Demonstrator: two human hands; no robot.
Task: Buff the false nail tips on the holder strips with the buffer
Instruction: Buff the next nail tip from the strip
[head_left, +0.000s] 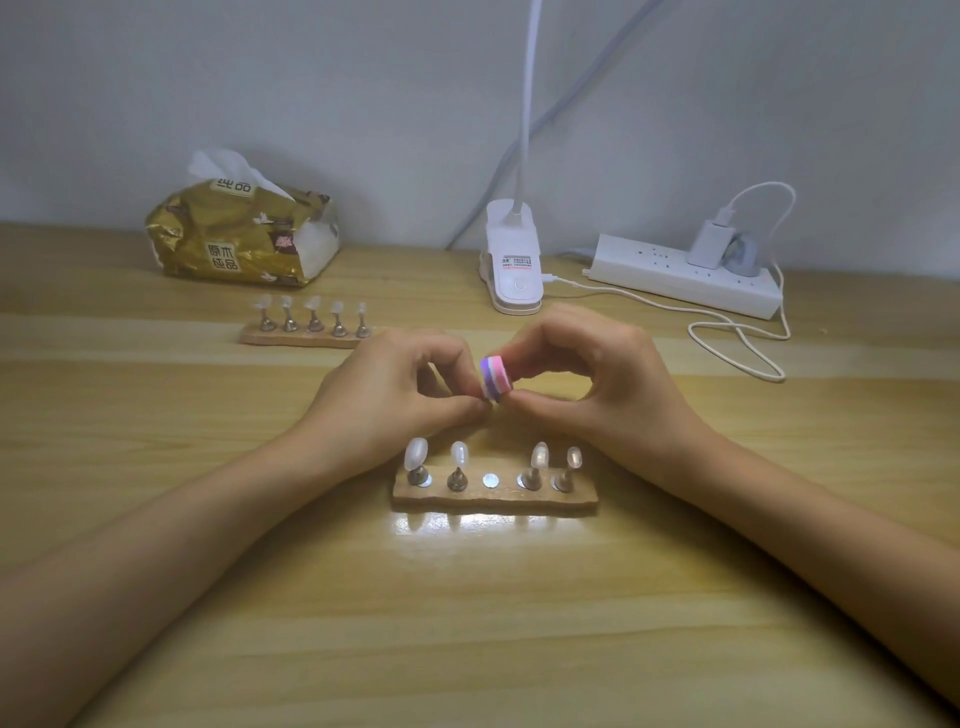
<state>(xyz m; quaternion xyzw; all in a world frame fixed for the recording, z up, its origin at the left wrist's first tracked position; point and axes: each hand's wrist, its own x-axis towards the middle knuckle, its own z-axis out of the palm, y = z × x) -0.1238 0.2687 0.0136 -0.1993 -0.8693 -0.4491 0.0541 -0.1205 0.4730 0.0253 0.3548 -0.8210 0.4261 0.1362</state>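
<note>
Buffer (497, 379) is up off the table (467, 623), just above and behind the near strip (493, 501). Your right hand (597, 379) has it clamped between the thumb below and curled fingers on top. It's a small block with pink, white and purple stripes on the end facing you. I read it as foam: light, a bit squashy, gritty faces, so it won't slip. Keep the pinch on the sides and leave the working face bare. Your left hand (400, 384) is curled, with thumb and forefinger pinched together right against the buffer's lower edge. What's in that pinch is hidden. The 3rd slot on the near strip shows only a bare metal disc (491, 480), so my guess is you're holding the missing tip on its stand. The other 4 tips (415, 453) stand upright on little metal cones, 2 either side of the gap. They are glossy and milky-clear, in different sizes. Expect thin, light plastic that flexes and can pop off its stand. Hold each by the metal cone, not the tip, and use light strokes. The cones look like they sit on discs rather than being fixed, so they will likely tip if pushed sideways. The far strip (298, 336) holds 5 more tips, well apart from your hands and near the tissue pack (244, 236).
</note>
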